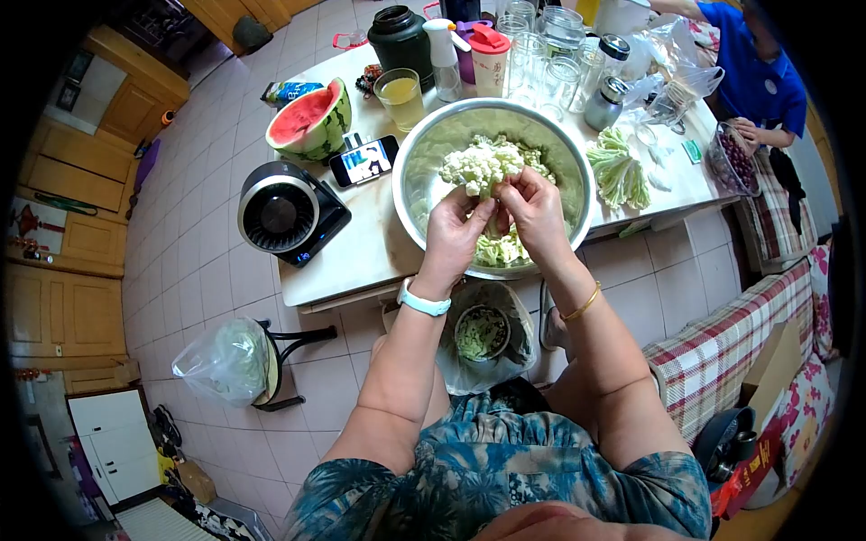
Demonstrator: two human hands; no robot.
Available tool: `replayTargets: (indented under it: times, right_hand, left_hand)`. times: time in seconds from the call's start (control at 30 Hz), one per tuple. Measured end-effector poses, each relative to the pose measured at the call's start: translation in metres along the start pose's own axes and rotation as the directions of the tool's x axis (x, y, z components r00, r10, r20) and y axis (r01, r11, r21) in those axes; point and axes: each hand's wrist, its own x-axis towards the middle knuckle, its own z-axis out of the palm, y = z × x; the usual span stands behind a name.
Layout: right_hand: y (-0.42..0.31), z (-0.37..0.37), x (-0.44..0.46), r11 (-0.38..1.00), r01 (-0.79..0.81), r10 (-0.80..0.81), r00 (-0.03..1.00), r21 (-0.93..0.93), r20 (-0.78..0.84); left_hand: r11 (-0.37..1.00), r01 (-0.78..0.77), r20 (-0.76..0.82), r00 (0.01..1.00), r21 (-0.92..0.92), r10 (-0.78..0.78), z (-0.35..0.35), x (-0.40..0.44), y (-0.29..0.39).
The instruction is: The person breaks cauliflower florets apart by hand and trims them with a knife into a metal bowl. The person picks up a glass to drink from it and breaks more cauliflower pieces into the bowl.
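Note:
Both hands meet over a large steel bowl [410,171] on the table. My left hand [458,230] has its fingers closed around the stem side of a pale cauliflower piece [480,166]. My right hand [534,209] pinches the same piece from the right, its fingertips close to the left ones. More cauliflower florets [505,250] lie in the bowl below and behind the hands. Just right of the bowl, a cauliflower piece with long stems [618,169] rests on the table. The fingertips partly hide the stem.
Left of the bowl are a phone [363,161], a black appliance [287,212], half a watermelon [311,122] and a glass of yellow drink [400,101]. Jars [561,81] stand behind. Below the table edge is a lined bin [483,333]. A person in blue [762,77] holds a grape container [733,160].

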Motion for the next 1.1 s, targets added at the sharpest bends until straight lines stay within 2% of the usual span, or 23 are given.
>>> replayTargets:
  times: [0.1,0.2,0.27,0.3,0.37,0.4,0.57,0.63,0.77,0.87,0.93,1.03,1.1]
  right_hand:
    - [0.000,-0.004,0.001,0.999,-0.042,0.042,0.999,0.008,-0.007]
    - [-0.004,-0.011,0.006,0.995,-0.098,0.096,0.993,0.029,0.073]
    - [-0.016,-0.013,0.006,0.996,-0.052,0.061,0.990,-0.069,0.130]
    - [-0.020,-0.014,0.006,0.996,-0.052,0.060,0.990,-0.069,0.129]
    - [-0.024,-0.016,0.005,0.995,-0.035,0.052,0.984,-0.097,0.173]
    - [-0.024,-0.018,0.005,0.995,-0.051,0.067,0.978,-0.086,0.195]
    - [-0.028,-0.028,0.009,0.986,-0.067,0.107,0.957,-0.152,0.269]
    - [-0.030,-0.029,0.009,0.987,-0.101,0.133,0.947,-0.123,0.292]
    - [-0.027,-0.034,0.011,0.987,-0.124,0.151,0.940,-0.105,0.307]
    - [-0.028,-0.033,0.012,0.971,-0.136,0.192,0.935,-0.199,0.297]
    - [-0.018,-0.025,0.010,0.967,-0.011,0.063,0.979,-0.256,0.196]
    - [-0.016,-0.017,0.006,0.986,0.055,-0.030,0.988,-0.160,0.152]
    - [-0.020,-0.012,0.001,0.979,0.088,-0.063,0.989,-0.186,0.135]
  left_hand:
    - [0.999,-0.030,0.011,1.000,0.045,0.030,0.001,0.001,0.000]
    - [0.998,-0.020,0.020,1.000,0.052,0.019,0.002,0.000,-0.001]
    - [0.970,-0.140,-0.041,0.988,0.200,0.151,0.004,0.002,-0.004]
    - [0.970,-0.140,-0.039,0.988,0.200,0.151,0.003,0.002,-0.003]
    - [0.953,-0.132,-0.021,0.989,0.273,0.144,0.001,0.000,0.001]
    - [0.967,-0.133,-0.029,0.989,0.219,0.143,0.001,-0.001,0.000]
    - [0.955,-0.120,0.027,0.993,0.269,0.118,-0.012,-0.002,0.004]
    - [0.954,-0.011,0.061,0.998,0.299,-0.007,-0.014,-0.003,0.011]
    - [0.975,-0.031,0.103,0.995,0.220,0.008,-0.011,-0.003,0.006]
    - [0.988,-0.044,0.031,0.999,0.150,0.040,-0.005,-0.004,-0.001]
    - [0.992,-0.073,-0.019,0.997,0.107,0.075,-0.003,-0.003,-0.006]
    - [0.996,-0.082,-0.028,0.996,0.030,0.082,0.003,-0.004,0.002]
    - [0.996,-0.087,-0.042,0.995,0.009,0.087,0.008,-0.005,0.006]
